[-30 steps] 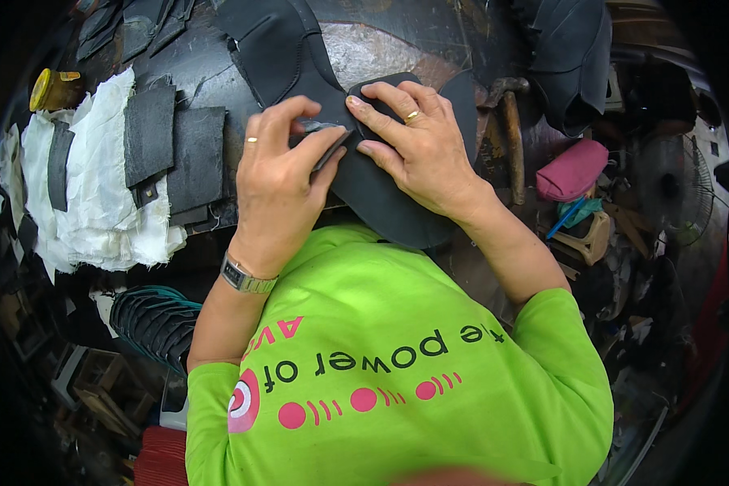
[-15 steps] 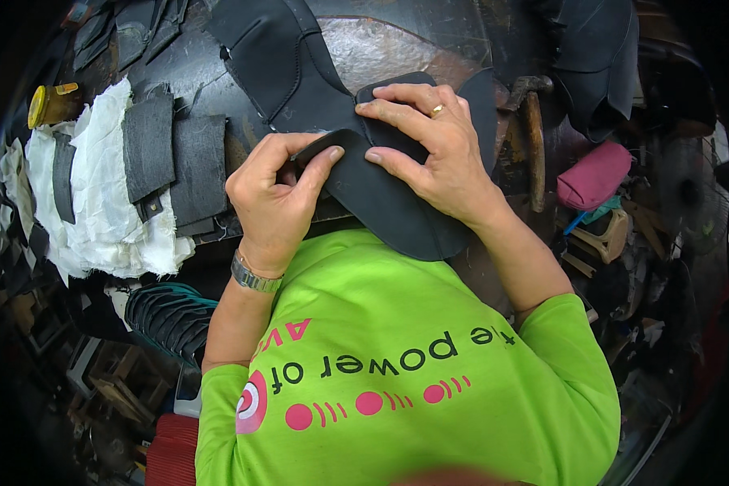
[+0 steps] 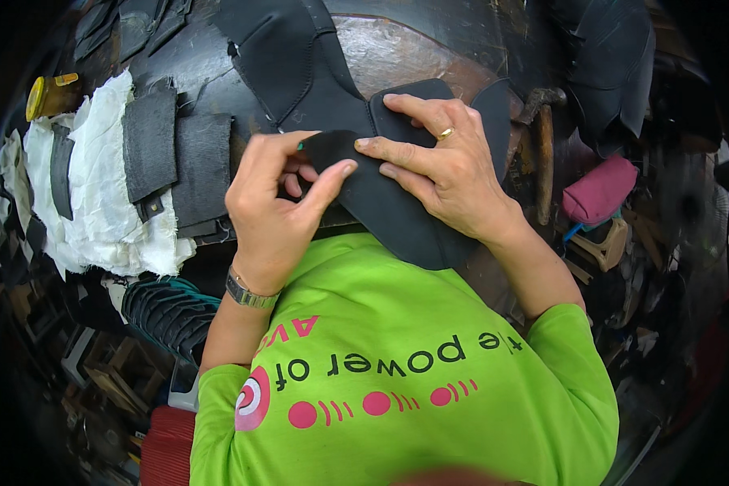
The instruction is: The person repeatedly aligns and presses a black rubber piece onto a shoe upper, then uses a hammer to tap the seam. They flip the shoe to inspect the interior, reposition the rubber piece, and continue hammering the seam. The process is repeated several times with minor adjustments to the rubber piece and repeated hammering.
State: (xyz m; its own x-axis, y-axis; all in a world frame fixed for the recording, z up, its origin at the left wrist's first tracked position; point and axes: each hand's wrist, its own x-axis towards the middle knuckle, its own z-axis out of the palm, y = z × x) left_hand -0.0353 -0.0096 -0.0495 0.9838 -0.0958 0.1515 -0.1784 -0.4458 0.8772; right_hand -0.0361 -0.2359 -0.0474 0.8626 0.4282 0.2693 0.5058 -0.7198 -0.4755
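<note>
A black leather-like piece with stitched seams, its kind not certain, lies over the table edge; its lower flap (image 3: 405, 215) hangs against my shirt. My left hand (image 3: 279, 190) is at the left edge of this flap. Its index fingertip touches the edge, while the thumb stands apart from it and the other fingers curl in. A tiny green spot shows by that index finger. Spread over the flap and the stitched seam, my right hand (image 3: 454, 158) rests its fingertips on the material. Beyond both hands the piece continues as a larger stitched panel (image 3: 271, 61).
Left on the table are white cloth (image 3: 93, 186), dark grey strips (image 3: 202, 166) and a yellow-lidded jar (image 3: 55, 97). A hammer (image 3: 545, 154) lies at right, near more black pieces (image 3: 607, 69). A pink pouch (image 3: 599, 190) sits beyond it. Curved black pieces (image 3: 166, 316) are stacked lower left.
My left thumb has come away from the index finger and the flap's edge. The right hand has shifted slightly, its fingers closer together. The black piece has slid a little right.
</note>
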